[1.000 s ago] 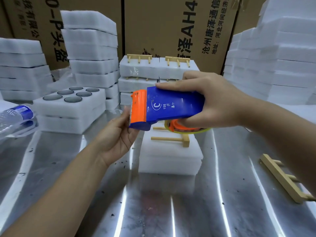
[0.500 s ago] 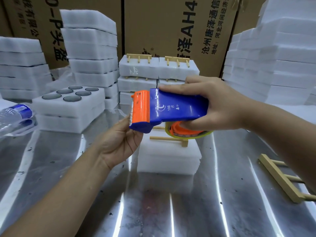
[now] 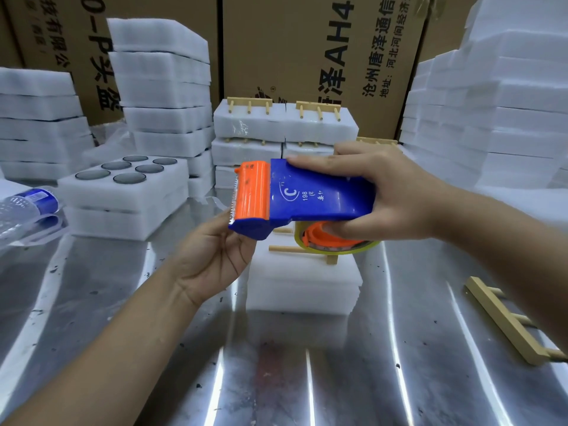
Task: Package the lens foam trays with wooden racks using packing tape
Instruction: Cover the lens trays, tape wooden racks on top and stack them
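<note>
Right hand wrapped around the blue and orange tape dispenser, fingers over the top, thumb under against the orange hub of the tape roll. That grip is closed tight on the dispenser, held in the air above the surface.

Left hand palm-up under the orange cutter end, fingers loosely curled, fingertips hidden behind the blade edge. Can't tell if it is pinching tape or just touching the dispenser.

Directly below the dispenser: foam tray stack sitting on the metal surface, a wooden rack lying on top of it, partly hidden by the roll.

A spare wooden rack lies flat on the surface to the right, well apart from the stack.

Left side: open foam tray with lenses in round pockets. Plastic bottle at far left edge.

Behind: finished bundles with racks on top, more foam piles either side, cardboard boxes at the back.
</note>
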